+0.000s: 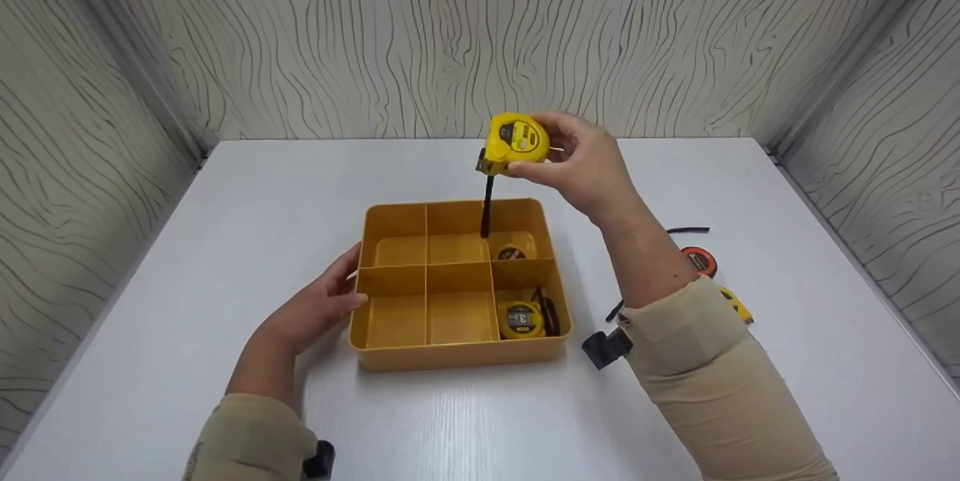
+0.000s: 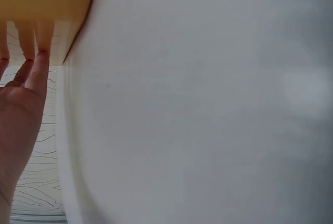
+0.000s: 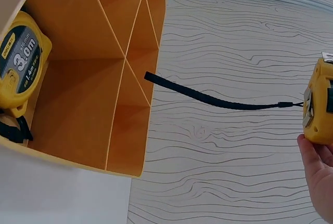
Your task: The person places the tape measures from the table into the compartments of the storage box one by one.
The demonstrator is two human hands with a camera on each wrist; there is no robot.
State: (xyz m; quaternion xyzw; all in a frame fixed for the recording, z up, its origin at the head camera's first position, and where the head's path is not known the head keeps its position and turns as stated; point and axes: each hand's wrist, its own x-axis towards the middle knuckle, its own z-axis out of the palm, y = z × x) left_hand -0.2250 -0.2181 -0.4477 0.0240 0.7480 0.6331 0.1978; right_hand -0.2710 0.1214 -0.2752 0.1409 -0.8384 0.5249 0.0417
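My right hand (image 1: 589, 162) holds a yellow tape measure (image 1: 517, 139) by its side, raised above the back of the box. Its black wrist strap (image 3: 208, 99) dangles toward the back compartments. A yellow-orange divided box (image 1: 461, 357) stands on the table. At the box's left wall is my left hand (image 1: 319, 308), fingertips against the outer side and thumb at the rim. In the front right compartment lies another yellow tape measure (image 3: 23, 60), marked 3.0m, with a black strap. The back right compartment contains a partly visible round tape measure (image 1: 512, 253) with a dark face.
Right of the box, an orange-red tape measure (image 1: 701, 261) and a yellow tape measure (image 1: 736, 306) lie on the white table (image 1: 825, 256), partly covered by my right forearm and sleeve. A black strap (image 1: 688, 229) lies behind them. Wood-grain panels (image 1: 450, 38) enclose the back and sides.
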